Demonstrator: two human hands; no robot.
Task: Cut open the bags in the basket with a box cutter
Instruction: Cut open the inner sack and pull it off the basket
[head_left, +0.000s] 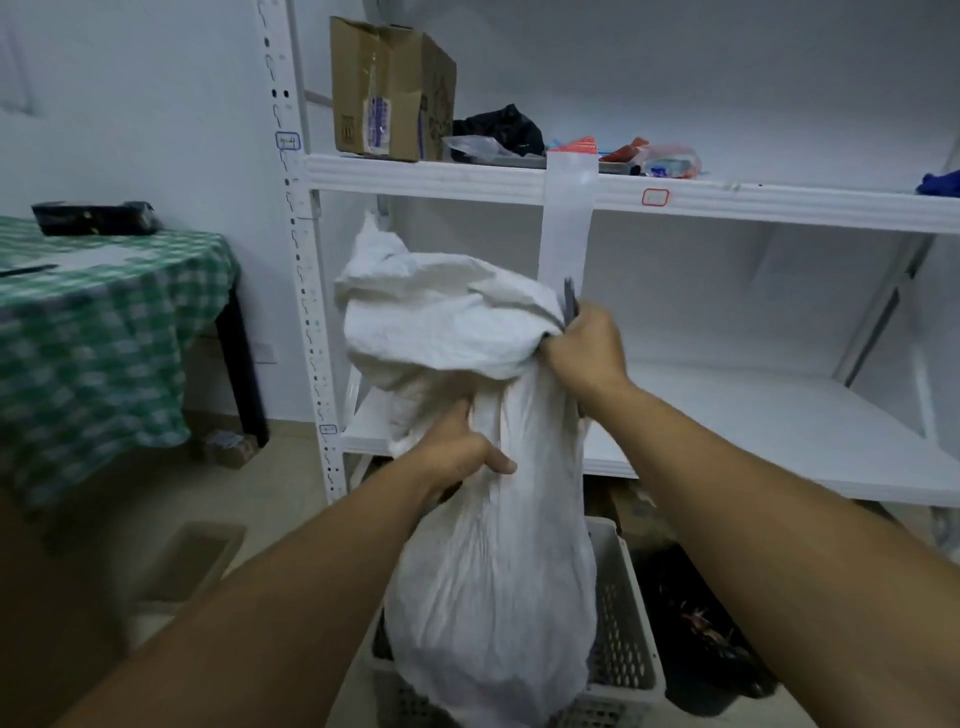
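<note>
- Standing upright in the basket (631, 631), a large white bag (488, 561) fills the middle of the view, its lower end down inside the pale, perforated basket on the floor and its upper part raised well above the rim.
- Gripping the bag about halfway up, the left hand (457, 457) is clenched on a fold of the cloth-like material, thumb on the near side.
- The right hand (584, 348) is higher and farther right, closed on the bunched neck of the bag and on the box cutter (570, 299) at once; a dark, narrow piece of the cutter sticks up above the fist, right beside the bag's crumpled top.
- Above both hands the loose top of the bag flops over to the left in a wide, wrinkled fold.
- Behind the bag stands a white metal shelf unit (727, 205); its upper shelf carries a cardboard box (389, 88) at the left, a black plastic bag (501, 127) next to it and some small red and clear packets farther right.
- On the far left, a table with a green checked cloth (104, 322) holds a dark flat object near its far edge.
- Right of the basket, on the floor under the shelf, lies a dark heap too dim to make out.
</note>
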